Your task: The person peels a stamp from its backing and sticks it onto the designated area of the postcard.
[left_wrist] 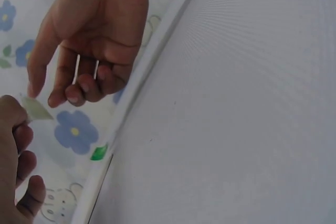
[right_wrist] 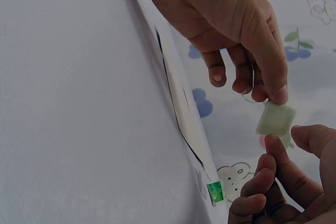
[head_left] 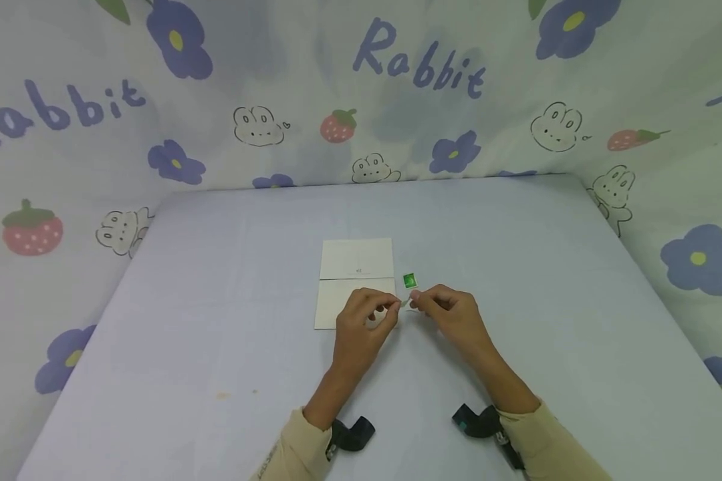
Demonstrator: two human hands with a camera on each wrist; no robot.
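Note:
My left hand (head_left: 364,327) pinches a thin, pale green square (right_wrist: 276,119) between thumb and fingertips, in front of my chest. The right hand (head_left: 454,317) faces it from the other side. Its thumb and index finger stand a little apart right at the square's edge, with the other fingers loosely bent. Just beyond the fingertips lies a small bright green square (head_left: 410,280) with a pale border. A white folded card (head_left: 357,259) lies behind the left hand, which covers part of its near half. The card's crease runs across the middle, beside a tiny dark mark.
The white table (head_left: 216,294) reaches to a cloth backdrop (head_left: 301,80) printed with flowers, rabbits and strawberries. Black camera mounts (head_left: 353,434) sit at both wrists, next to the beige sleeves. A faint yellowish stain (head_left: 222,395) marks the table at front left.

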